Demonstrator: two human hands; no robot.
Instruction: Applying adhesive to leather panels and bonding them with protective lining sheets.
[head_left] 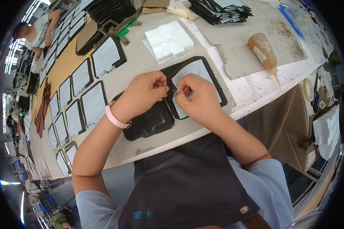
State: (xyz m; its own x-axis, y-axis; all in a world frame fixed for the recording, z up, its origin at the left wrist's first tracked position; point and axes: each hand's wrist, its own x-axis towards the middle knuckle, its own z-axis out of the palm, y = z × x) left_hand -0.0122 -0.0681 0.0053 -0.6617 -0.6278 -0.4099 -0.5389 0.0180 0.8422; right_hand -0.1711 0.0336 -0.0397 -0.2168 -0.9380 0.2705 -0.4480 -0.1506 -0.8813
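White lining sheet [201,68] at the right fingers [188,81]: thin, matt, papery or nonwoven, can't tell which. Black panel [223,100] under it: matt. Black panel nearer the wearer, left of those fingers [147,124]: smooth, matt, with glossy squiggle [153,130]. Beyond fingers, white sheet stack [170,38]: matt, lightly creased. Right of fingers, squeeze bottle [262,49]: translucent plastic, smooth. Board [240,59] under it: matt, rough torn edge.

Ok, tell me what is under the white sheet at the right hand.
A black panel lies under the white sheet, its border showing along the far and right edges. The sheet and right hand cover the panel's middle, so that cannot be seen.
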